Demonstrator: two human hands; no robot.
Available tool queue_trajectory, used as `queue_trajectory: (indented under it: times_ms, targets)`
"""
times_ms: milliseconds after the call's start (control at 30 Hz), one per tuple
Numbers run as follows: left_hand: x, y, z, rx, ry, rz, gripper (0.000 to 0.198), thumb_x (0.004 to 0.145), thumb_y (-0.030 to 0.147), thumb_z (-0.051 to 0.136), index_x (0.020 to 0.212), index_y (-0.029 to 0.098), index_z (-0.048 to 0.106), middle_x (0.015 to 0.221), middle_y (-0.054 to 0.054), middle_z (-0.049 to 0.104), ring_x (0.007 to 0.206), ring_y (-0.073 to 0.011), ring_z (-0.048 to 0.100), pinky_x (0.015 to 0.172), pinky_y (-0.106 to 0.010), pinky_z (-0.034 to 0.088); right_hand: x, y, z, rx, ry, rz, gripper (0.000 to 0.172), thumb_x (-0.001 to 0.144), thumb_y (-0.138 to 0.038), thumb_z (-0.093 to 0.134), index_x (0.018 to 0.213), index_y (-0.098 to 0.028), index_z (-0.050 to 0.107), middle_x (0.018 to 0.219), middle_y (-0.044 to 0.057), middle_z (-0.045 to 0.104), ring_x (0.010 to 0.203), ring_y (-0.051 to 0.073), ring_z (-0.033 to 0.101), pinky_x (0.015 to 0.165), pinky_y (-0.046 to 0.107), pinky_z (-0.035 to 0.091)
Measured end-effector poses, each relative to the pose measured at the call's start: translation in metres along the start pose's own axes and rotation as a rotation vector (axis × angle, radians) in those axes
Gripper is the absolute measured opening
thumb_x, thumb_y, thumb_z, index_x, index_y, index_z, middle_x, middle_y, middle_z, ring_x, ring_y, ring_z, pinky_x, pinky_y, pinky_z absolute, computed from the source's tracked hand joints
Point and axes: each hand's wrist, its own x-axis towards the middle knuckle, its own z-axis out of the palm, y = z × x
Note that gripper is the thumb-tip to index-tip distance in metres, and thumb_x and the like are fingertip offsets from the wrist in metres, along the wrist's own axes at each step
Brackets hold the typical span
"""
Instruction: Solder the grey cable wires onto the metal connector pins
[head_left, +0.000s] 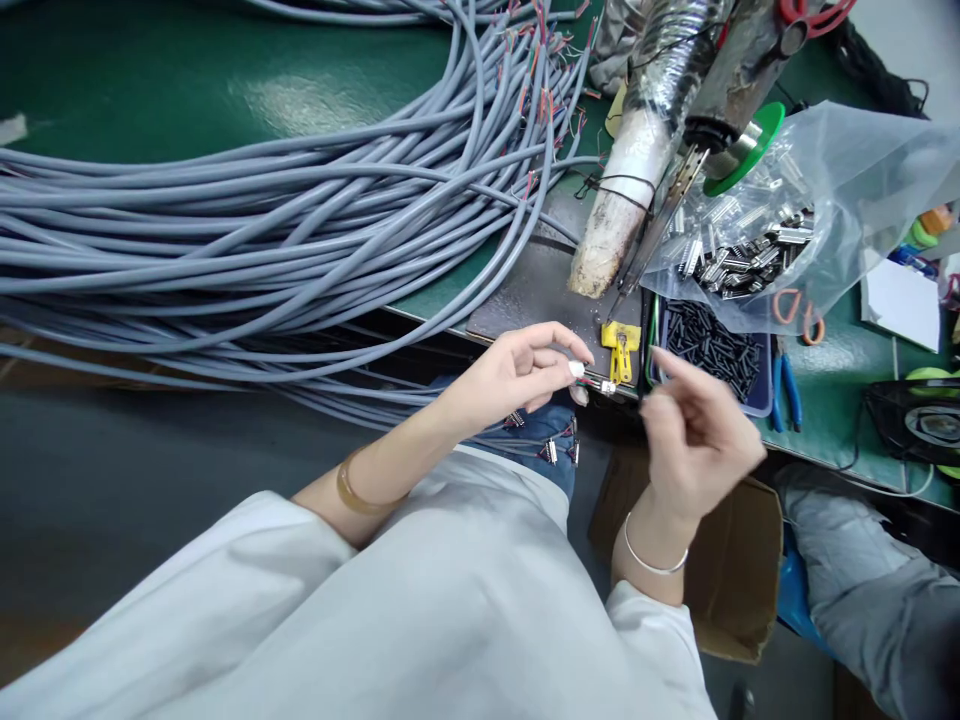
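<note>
1. Left hand (pixel 525 370): I pinch a wired cable end (pixel 591 383) between thumb and fingers, at the front edge of the bench (pixel 847 400).
2. Cable end position: its thin coloured wires point to my right and meet a small connector (pixel 607 387), just below the yellow clip (pixel 621 345). I cannot tell whether the clip grips the connector.
3. Right hand (pixel 697 430): I hold it raised, apart from the connector, with the fingers curled. It is blurred; I cannot tell whether anything is between the fingertips.
4. Above the yellow clip: a soldering iron (pixel 664 225) slants downward, its tip near the clip, beside a wrapped tube (pixel 619 200).
5. Right of the clip: a tray (pixel 763 375) contains short black sleeves (pixel 709 345). Behind it, a clear plastic bag (pixel 862 170) holds metal connector parts (pixel 750 260).
6. Beside the tray: blue-handled pliers (pixel 785 392).
7. Left side of the bench: a thick bundle of grey cables (pixel 315 230), with stripped, coloured ends near the tube.
</note>
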Motion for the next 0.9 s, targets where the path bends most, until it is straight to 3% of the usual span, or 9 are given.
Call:
queue_trajectory:
  times_ms: [67,133,200,267,367,600,733,900]
  targets:
    - [0.002,0.000,-0.001,-0.026,0.047,0.003,0.027,0.087,0.038,0.075,0.091,0.014,0.064,0.073,-0.002,0.070,0.045,-0.0029,0.042,0.043,-0.018,0.029,-0.005,-0.004,-0.001,0.053,0.180,0.044,0.025,0.095,-0.025,0.062,0.119,-0.027,0.065,0.067,-0.005,0.061,0.049,0.012,0.057,0.042,0.025,0.040]
    - [0.004,0.000,-0.002,-0.062,0.087,0.009,0.030,0.083,0.040,0.079,0.085,0.014,0.064,0.073,-0.002,0.070,0.045,-0.0029,0.043,0.042,-0.018,0.030,-0.009,-0.005,0.000,0.049,0.228,0.063,0.023,0.096,-0.022,0.060,0.119,-0.026,0.062,0.073,-0.003,0.068,0.050,0.013,0.063,0.040,0.025,0.043]
    - [0.005,-0.001,-0.003,-0.080,0.110,0.002,0.030,0.081,0.038,0.082,0.083,0.014,0.064,0.072,-0.001,0.070,0.045,-0.0032,0.045,0.042,-0.017,0.031,-0.012,-0.004,0.003,-0.027,0.188,0.001,0.019,0.094,-0.019,0.064,0.112,-0.027,0.064,0.082,-0.002,0.075,0.056,0.015,0.071,0.046,0.027,0.052]
    - [0.006,-0.003,-0.003,-0.084,0.120,0.001,0.029,0.080,0.035,0.083,0.082,0.014,0.063,0.069,0.000,0.068,0.046,-0.0034,0.047,0.043,-0.016,0.033,-0.012,-0.001,0.009,-0.129,0.104,-0.134,0.018,0.091,-0.014,0.068,0.103,-0.027,0.066,0.091,-0.001,0.079,0.072,0.017,0.077,0.062,0.030,0.062]
    - [0.007,-0.005,-0.004,-0.079,0.147,0.023,0.029,0.079,0.034,0.084,0.081,0.014,0.063,0.066,0.002,0.064,0.047,-0.0035,0.049,0.044,-0.016,0.035,-0.010,0.003,0.017,-0.192,-0.013,-0.293,0.022,0.089,-0.010,0.069,0.100,-0.028,0.065,0.101,0.001,0.080,0.091,0.019,0.078,0.080,0.033,0.064]
    - [0.008,-0.003,-0.001,-0.097,0.175,0.031,0.033,0.079,0.038,0.084,0.083,0.015,0.060,0.058,0.005,0.056,0.044,-0.0047,0.049,0.041,-0.017,0.033,-0.010,0.009,0.023,-0.228,-0.043,-0.339,0.021,0.089,-0.011,0.068,0.099,-0.028,0.064,0.107,0.002,0.080,0.094,0.018,0.078,0.080,0.030,0.063]
    - [0.007,-0.003,-0.003,-0.148,0.178,0.018,0.036,0.076,0.039,0.086,0.079,0.016,0.058,0.058,0.004,0.058,0.044,-0.0062,0.051,0.041,-0.018,0.034,-0.011,0.013,0.026,-0.214,-0.022,-0.264,0.016,0.090,-0.013,0.068,0.094,-0.028,0.063,0.101,0.002,0.080,0.090,0.017,0.078,0.080,0.031,0.064]
    - [0.003,-0.003,-0.006,-0.153,0.147,0.025,0.034,0.074,0.035,0.087,0.075,0.015,0.059,0.062,0.002,0.061,0.047,-0.0070,0.055,0.044,-0.017,0.040,-0.013,0.015,0.028,0.014,-0.028,-0.026,0.008,0.090,-0.018,0.069,0.088,-0.025,0.065,0.100,0.005,0.078,0.092,0.020,0.077,0.076,0.036,0.066]
